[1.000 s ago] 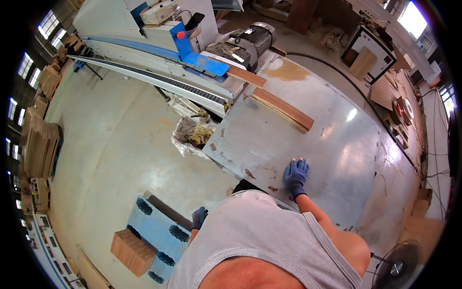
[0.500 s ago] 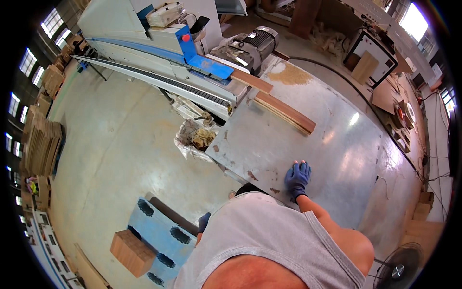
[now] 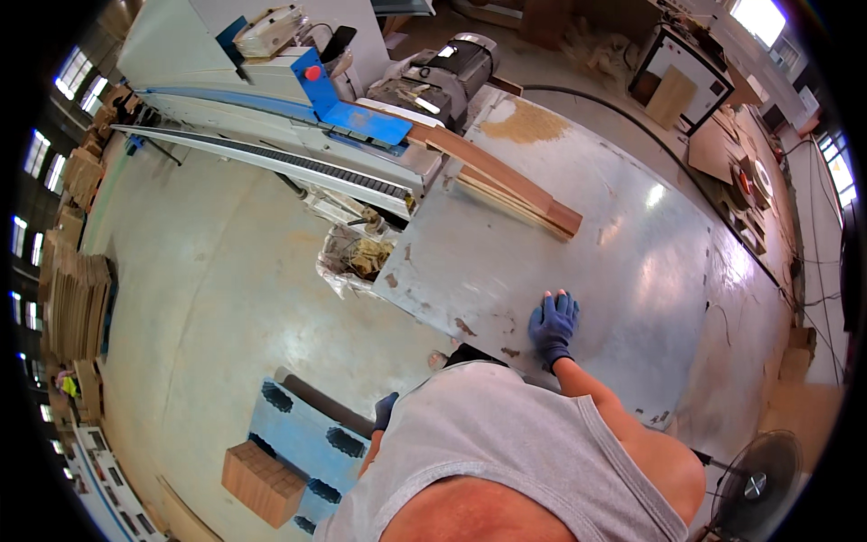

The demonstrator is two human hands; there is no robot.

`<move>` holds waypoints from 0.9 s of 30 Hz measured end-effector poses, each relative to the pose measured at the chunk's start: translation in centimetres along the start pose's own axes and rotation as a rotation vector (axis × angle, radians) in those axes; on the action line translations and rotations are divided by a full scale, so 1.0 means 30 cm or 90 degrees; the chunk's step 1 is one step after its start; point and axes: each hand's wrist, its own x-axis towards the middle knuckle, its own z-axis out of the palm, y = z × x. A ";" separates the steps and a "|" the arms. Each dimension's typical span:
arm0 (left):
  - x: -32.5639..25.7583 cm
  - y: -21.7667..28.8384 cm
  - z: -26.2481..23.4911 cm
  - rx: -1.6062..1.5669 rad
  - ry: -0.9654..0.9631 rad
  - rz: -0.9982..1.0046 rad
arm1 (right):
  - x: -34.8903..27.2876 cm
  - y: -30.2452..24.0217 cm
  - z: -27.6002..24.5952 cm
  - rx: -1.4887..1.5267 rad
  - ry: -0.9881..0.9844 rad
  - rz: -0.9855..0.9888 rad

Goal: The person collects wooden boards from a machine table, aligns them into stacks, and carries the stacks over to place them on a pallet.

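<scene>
Our right hand [image 3: 553,325] stays flat, fingers spread, holding nothing, near the worktop's [image 3: 632,262] near edge, while the planks [image 3: 506,185] lie unmoved at its far edge, pointing into the machine [image 3: 298,117]; we cannot tell the left hand's [image 3: 386,411] grip.

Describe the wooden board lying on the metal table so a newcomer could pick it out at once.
Start at the large grey metal table where the gloved right hand rests flat. At its far edge, beside the blue-and-white machine, lies the long reddish-brown wooden board, the only timber on the table.
</scene>
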 end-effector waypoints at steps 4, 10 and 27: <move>0.033 0.017 -0.020 -0.223 -0.052 -0.228 | 0.009 -0.008 -0.001 0.000 0.001 -0.009; 0.090 0.063 -0.041 -0.340 -0.014 -0.375 | 0.007 -0.001 -0.006 0.013 0.004 -0.001; 0.070 0.033 -0.048 -0.399 0.008 -0.423 | 0.006 -0.012 -0.001 -0.006 -0.008 -0.016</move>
